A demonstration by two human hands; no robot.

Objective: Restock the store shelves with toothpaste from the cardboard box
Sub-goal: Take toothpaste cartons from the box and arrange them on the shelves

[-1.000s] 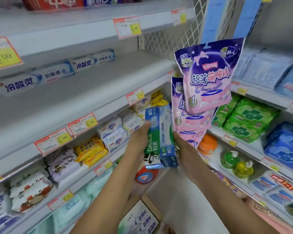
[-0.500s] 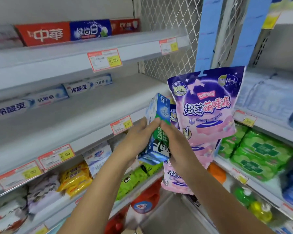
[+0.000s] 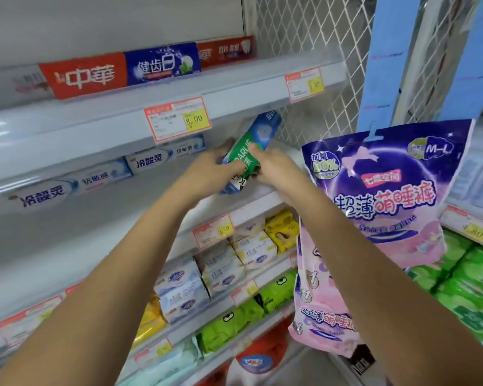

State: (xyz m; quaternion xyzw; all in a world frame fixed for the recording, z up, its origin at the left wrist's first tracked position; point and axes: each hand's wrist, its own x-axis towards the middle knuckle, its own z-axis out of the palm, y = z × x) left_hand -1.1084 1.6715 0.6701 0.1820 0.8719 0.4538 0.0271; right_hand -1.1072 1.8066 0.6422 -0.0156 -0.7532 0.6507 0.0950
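At the far left, white boxes [image 3: 76, 182] lie end to end along the back of the middle shelf [image 3: 53, 232]. Above them, a red box [image 3: 84, 76] and a blue box [image 3: 162, 64] stand on the top shelf, with a price tag [image 3: 177, 119] clipped to its edge.

The left hand [image 3: 207, 168] reaches over the middle shelf and grips the toothpaste [image 3: 251, 140] along its left side, fingers curled round the edge. The green and blue toothpaste sits between both hands, tilted, its upper end pointing up and right toward the underside of the top shelf and its lower end poking out below the palms. How many boxes are held cannot be told.

The right hand [image 3: 273, 168] grasps the right side, thumb pressed on the green face.

Just right of that arm hangs a purple bag [image 3: 388, 185], and green packs [image 3: 471, 288] are stacked at the far right.
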